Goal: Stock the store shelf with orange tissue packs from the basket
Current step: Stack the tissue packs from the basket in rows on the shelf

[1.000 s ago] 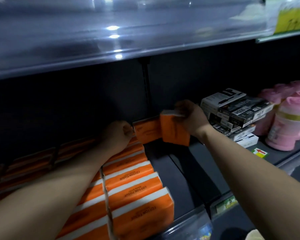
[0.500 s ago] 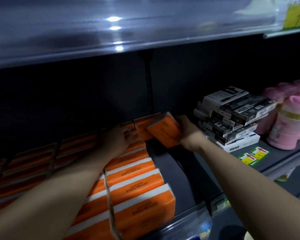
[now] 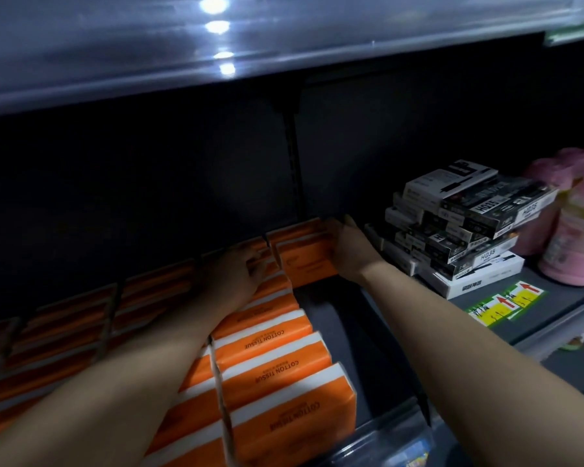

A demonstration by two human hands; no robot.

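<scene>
On the shelf (image 3: 351, 348) we find tissue packs (image 3: 277, 365) in rows at the left, front to back. Our right hand (image 3: 351, 254) touches the rearmost pack (image 3: 307, 261) (our left hand (image 3: 233, 274) rests just left of it). A stack of boxes (image 3: 459, 224) stands to the right, with labels (image 3: 506, 303) before it.

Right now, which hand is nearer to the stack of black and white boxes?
Right. The right hand touches the rearmost orange tissue pack, just left of the stack of black and white boxes; the left hand rests farther left.
</scene>
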